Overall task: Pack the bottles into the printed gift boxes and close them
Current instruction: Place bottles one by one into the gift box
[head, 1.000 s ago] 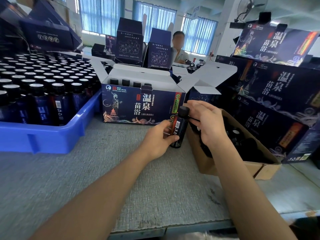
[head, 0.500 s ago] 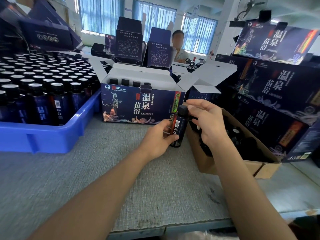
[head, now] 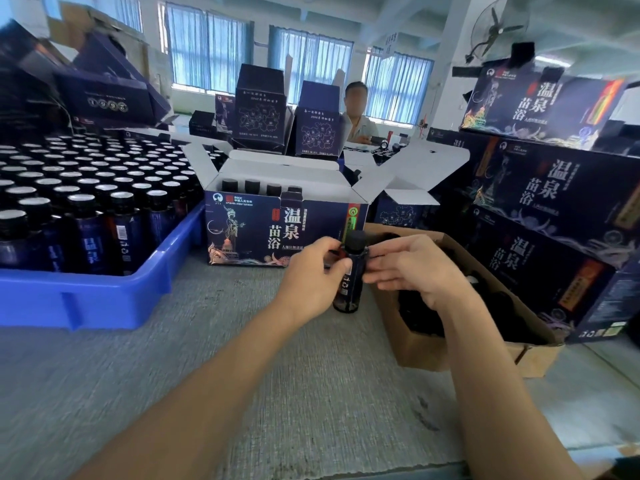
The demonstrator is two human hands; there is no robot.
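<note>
Bottle point(head: 348, 271) is upright on the tabletop point(head: 277, 375), right in front of the open printed gift box point(head: 249, 230). Grip-wise, left hand point(head: 311, 275) wraps the body, right hand point(head: 419, 271) pinches near the neck. Brown cardboard box point(head: 450, 351) sits just beside.

We cannot read the bottle's point(head: 347, 292) label; our left hand point(head: 311, 271) curls over part of it. Whether our right hand point(head: 415, 268) pinches or merely touches it stays unclear. The brown carton point(head: 450, 355) holds only dark blurred shapes. The blue crate point(head: 86, 299) runs off the left edge.
</note>
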